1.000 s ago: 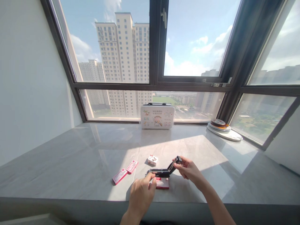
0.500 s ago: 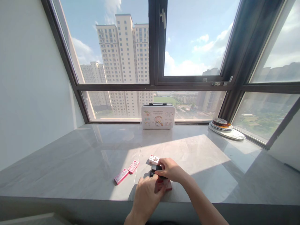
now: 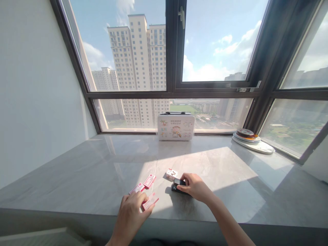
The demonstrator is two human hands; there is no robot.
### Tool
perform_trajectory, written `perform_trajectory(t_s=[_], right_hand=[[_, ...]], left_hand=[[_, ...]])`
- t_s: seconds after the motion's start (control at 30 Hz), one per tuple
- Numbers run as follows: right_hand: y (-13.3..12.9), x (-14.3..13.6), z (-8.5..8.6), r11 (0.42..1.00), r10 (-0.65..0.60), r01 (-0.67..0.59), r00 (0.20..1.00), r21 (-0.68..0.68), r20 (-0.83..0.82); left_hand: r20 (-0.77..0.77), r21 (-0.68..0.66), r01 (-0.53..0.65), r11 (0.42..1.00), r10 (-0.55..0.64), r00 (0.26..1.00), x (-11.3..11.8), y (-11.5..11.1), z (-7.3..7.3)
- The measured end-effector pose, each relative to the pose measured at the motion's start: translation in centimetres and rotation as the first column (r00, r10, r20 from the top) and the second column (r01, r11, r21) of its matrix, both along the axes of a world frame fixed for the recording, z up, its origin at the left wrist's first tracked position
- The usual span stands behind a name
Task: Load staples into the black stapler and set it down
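Note:
Pinched between the thumb and fingers of my left hand (image 3: 134, 206) is a small pink-and-white box (image 3: 150, 201). Beside it on the sill lie two similar flat boxes: one pink-and-white box (image 3: 149, 181) in full view, and another flat box (image 3: 137, 188) partly covered by my left fingers. My right hand (image 3: 192, 186) grips a black stapler (image 3: 177, 186) from above and the right side, low over the sill. Part of the stapler is hidden under the palm. Just behind it sits a small white box (image 3: 172, 173) with a red edge and a printed picture.
A white case (image 3: 176, 128) with cartoon prints and a black handle stands against the window. Several stacked plates or lids (image 3: 252, 143) sit at the right back corner. The grey marble sill (image 3: 77, 184) ends at a front edge near me.
My left hand has moved left, away from the stapler, carrying the pink-and-white box to the other two. My right hand still holds the stapler. The view has shifted slightly.

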State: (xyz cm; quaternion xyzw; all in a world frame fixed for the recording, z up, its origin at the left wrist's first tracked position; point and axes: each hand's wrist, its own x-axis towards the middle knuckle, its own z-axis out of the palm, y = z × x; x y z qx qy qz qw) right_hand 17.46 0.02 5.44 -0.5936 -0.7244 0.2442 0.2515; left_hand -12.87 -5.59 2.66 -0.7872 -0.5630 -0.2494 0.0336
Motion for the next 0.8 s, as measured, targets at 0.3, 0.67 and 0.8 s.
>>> perform_trajectory(t_s=[0.3, 0.67, 0.8], right_hand=[[-0.3, -0.3, -0.1, 0.999, -0.031, 0.030, 0.999, 0.022, 0.012], [-0.2, -0.3, -0.2, 0.999, -0.034, 0.034, 0.999, -0.001, 0.025], [-0.2, -0.4, -0.3, 0.999, -0.042, 0.042, 0.999, 0.016, 0.034]], left_hand=[[-0.051, 0.096, -0.110, 0.989, 0.116, 0.992, -3.5, 1.1, -0.7], [0.210, -0.099, 0.219, 0.971, -0.195, 0.958, -4.8, 4.5, -1.2], [0.239, -0.101, 0.160, 0.982, -0.132, 0.962, -3.3, 3.2, -1.5]])
